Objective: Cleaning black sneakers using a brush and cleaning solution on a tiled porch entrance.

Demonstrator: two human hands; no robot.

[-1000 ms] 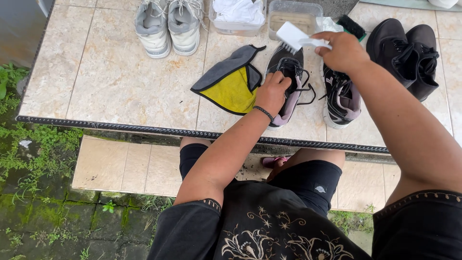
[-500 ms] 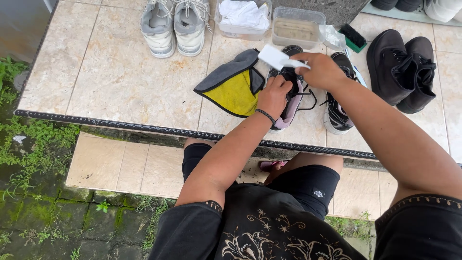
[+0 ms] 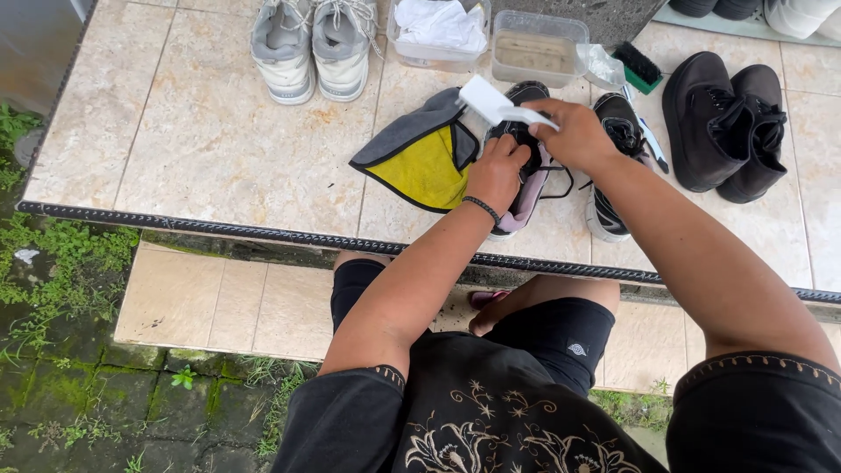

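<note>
My left hand point(image 3: 498, 172) grips a black sneaker with a pinkish sole point(image 3: 523, 186) that lies on the beige tiled ledge point(image 3: 193, 149). My right hand point(image 3: 574, 133) holds a white brush point(image 3: 491, 100) by its handle, the brush head hovering over the toe of that sneaker. The matching black sneaker point(image 3: 613, 153) lies just to the right, partly under my right forearm. A grey and yellow cloth point(image 3: 420, 158) lies spread left of the held sneaker.
A pair of grey-white sneakers point(image 3: 311, 44) stands at the back. Two clear tubs sit behind: one with white cloth point(image 3: 438, 31), one with murky water point(image 3: 536, 48). A green-handled brush point(image 3: 638, 66) and a black pair of shoes point(image 3: 727, 123) are at the right.
My right hand has carried the white brush from the water tub down and left to the sneaker's toe. My left hand has stayed on the sneaker.
</note>
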